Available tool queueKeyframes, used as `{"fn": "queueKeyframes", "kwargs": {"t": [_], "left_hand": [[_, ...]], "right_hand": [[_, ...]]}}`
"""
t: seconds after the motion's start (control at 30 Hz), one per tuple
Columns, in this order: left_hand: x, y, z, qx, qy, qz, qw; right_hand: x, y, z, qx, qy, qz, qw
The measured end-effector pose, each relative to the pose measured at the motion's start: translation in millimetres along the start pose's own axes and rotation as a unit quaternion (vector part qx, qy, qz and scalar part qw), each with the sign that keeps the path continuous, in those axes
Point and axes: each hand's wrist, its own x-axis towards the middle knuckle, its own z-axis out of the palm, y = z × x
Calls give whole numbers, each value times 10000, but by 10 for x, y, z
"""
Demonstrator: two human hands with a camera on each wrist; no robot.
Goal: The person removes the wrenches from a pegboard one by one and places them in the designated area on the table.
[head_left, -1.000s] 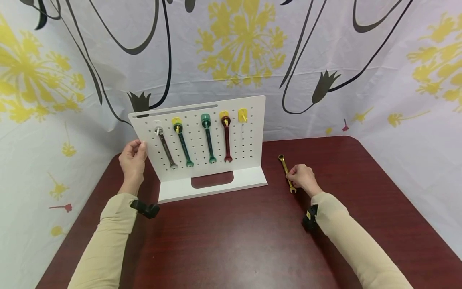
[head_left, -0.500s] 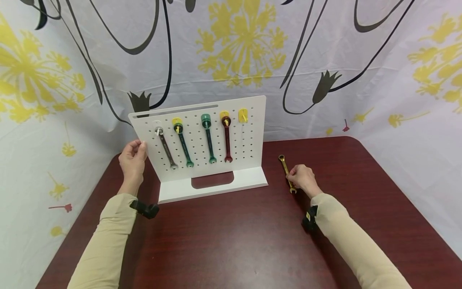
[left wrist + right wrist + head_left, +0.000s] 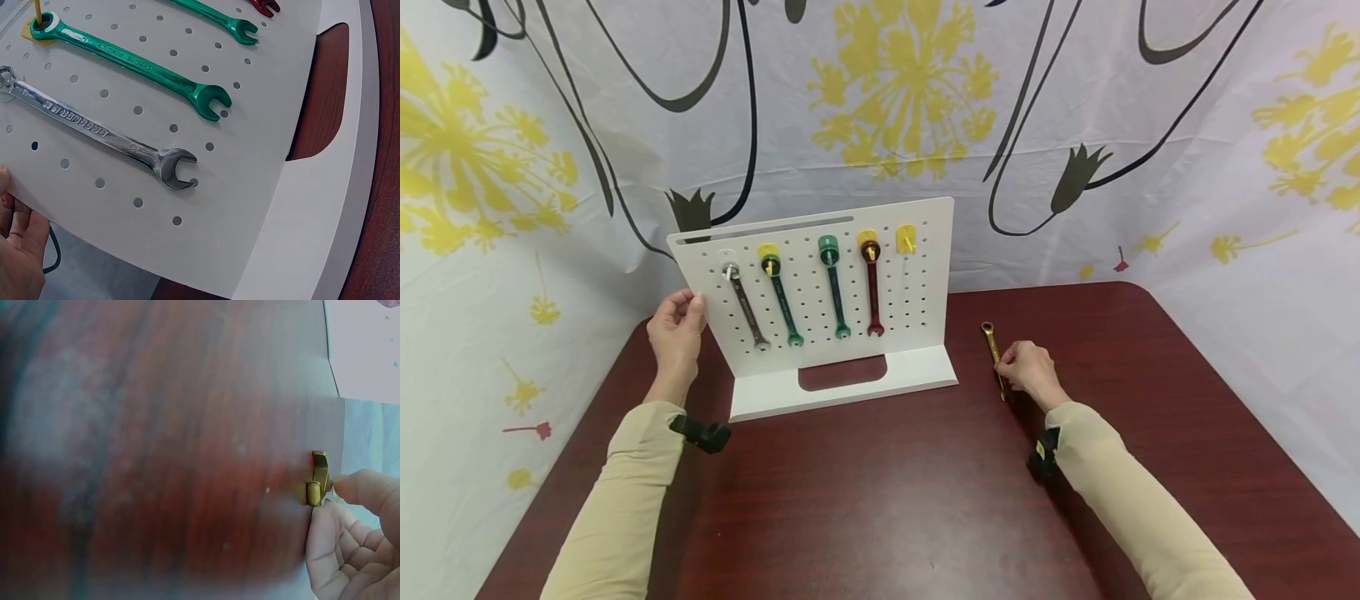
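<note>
A white pegboard stand (image 3: 925, 283) stands upright at the back of the dark red table (image 3: 880, 500). On it hang a silver wrench (image 3: 745, 308), two green wrenches (image 3: 782, 302) (image 3: 835, 287) and a dark red wrench (image 3: 872, 287); one yellow hook (image 3: 905, 239) at the right is bare. My left hand (image 3: 688, 310) grips the board's left edge, its fingers (image 3: 19, 250) behind the panel (image 3: 262, 156) near the silver wrench (image 3: 100, 128). My right hand (image 3: 1009, 365) pinches a gold wrench (image 3: 991, 343) lying on the table right of the stand. The gold wrench's open end (image 3: 319, 478) shows at my fingertips (image 3: 356, 487).
A flowered white cloth (image 3: 1150, 125) hangs close behind and on both sides of the table. The stand's base plate (image 3: 850, 387) lies flat toward me, with a cut-out in it. The table's right edge (image 3: 1247, 408) runs near my right arm.
The gold wrench looks thinner and its open end is less visible, as if tipped onto its edge under my right fingers. My left hand and the board have not moved.
</note>
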Motion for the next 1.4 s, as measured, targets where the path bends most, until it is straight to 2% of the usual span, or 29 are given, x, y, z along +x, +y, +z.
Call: {"fn": "queueKeyframes", "kwargs": {"t": [0.27, 0.47, 0.57, 0.7, 0.87, 1.03, 1.17, 1.4], "left_hand": [[-9, 12, -5, -63, 17, -28, 10000], [-16, 11, 2, -154, 12, -39, 9999], [-20, 8, 5, -194, 8, -45, 9998], [-19, 10, 7, -256, 8, -38, 9997], [-16, 15, 6, -241, 22, -29, 9997], [-20, 6, 3, -254, 39, -7, 9997], [-27, 2, 3, -233, 29, 18, 9997], [-25, 20, 4, -196, -19, 39, 9998]], "right_hand": [[10, 10, -3, -73, 11, -68, 9999], [11, 68, -11, 308, 16, -129, 9994], [10, 90, -20, 510, 145, -249, 9983], [11, 48, -31, 605, 502, -647, 9948], [-1, -156, -22, 813, 844, -1119, 9868], [-25, -438, 56, 1498, 819, -1405, 9752], [-37, -677, 140, 2034, 866, -1630, 9616], [-34, -1046, 270, 2168, 1040, -1958, 9507]]}}
